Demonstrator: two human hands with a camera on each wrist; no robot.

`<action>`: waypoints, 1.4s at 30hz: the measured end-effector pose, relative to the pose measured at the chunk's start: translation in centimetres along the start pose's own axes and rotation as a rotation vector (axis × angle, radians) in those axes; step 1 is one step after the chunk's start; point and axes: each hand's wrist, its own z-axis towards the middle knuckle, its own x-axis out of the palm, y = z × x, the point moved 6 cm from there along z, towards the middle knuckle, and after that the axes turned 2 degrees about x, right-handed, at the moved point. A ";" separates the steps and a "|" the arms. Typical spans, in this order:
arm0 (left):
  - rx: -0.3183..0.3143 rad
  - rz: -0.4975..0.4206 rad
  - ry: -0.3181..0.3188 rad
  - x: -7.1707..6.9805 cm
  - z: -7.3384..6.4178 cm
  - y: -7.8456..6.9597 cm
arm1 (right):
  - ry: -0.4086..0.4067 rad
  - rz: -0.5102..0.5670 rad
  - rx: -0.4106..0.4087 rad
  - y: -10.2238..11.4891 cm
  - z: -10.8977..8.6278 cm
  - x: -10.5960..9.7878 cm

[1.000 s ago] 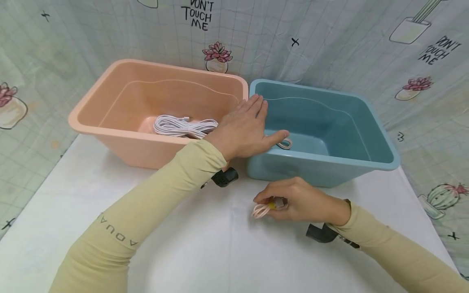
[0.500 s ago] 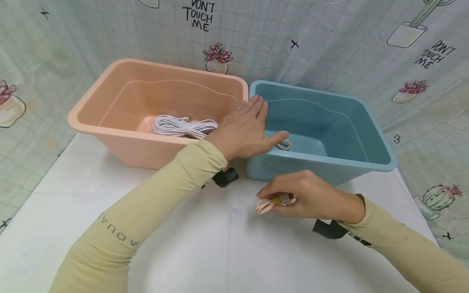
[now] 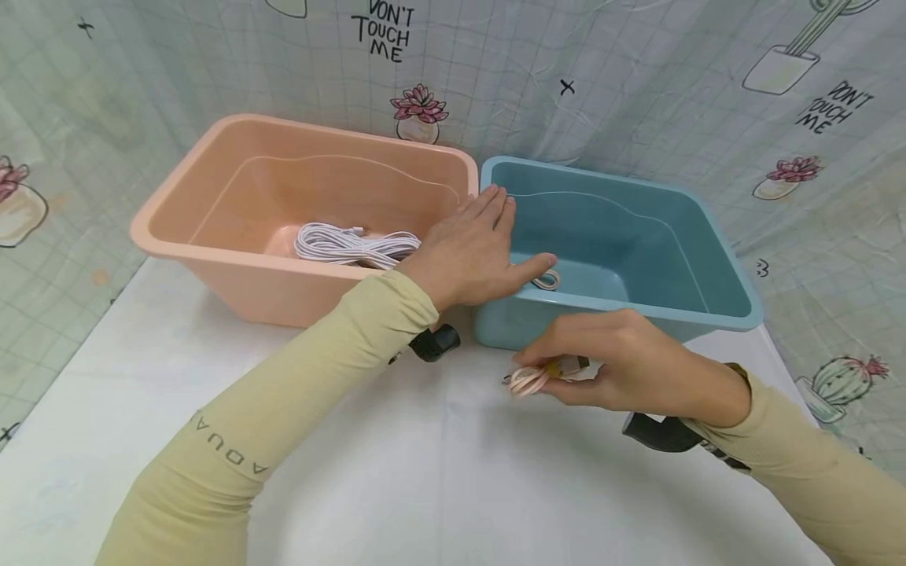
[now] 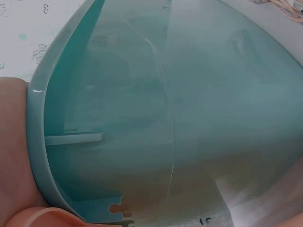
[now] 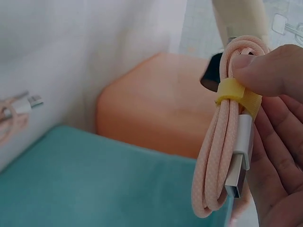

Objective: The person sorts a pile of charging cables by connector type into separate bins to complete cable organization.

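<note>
My right hand [image 3: 630,362] pinches a coiled pink USB cable [image 5: 213,161] between thumb and fingers, just in front of the blue bin [image 3: 559,318] and above the white table. A yellow strap [image 5: 232,90] wraps the coil, and a metal USB plug [image 5: 235,175] shows beside it. My left hand [image 3: 467,255] rests with straight fingers across the adjoining rims of the peach bin [image 3: 283,287] and the blue bin. Beneath its thumb, part of a light cable loop [image 3: 547,280] shows inside the blue bin; the rest is hidden.
Bundled white cables [image 3: 354,245] lie on the peach bin's floor, partly hidden by my left forearm. Behind the bins hangs a patterned curtain [image 3: 623,102]. The white table [image 3: 396,472] stretches out in front. Each wrist carries a black camera mount [image 3: 661,432].
My right hand has moved right and a little up toward the blue bin with the pink cable, its wrist turning slightly. The left hand stays on the rims.
</note>
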 end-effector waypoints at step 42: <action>0.017 0.038 -0.009 -0.1 0.2 0.0 | -0.150 -0.221 0.124 -4.4 2.1 -7.8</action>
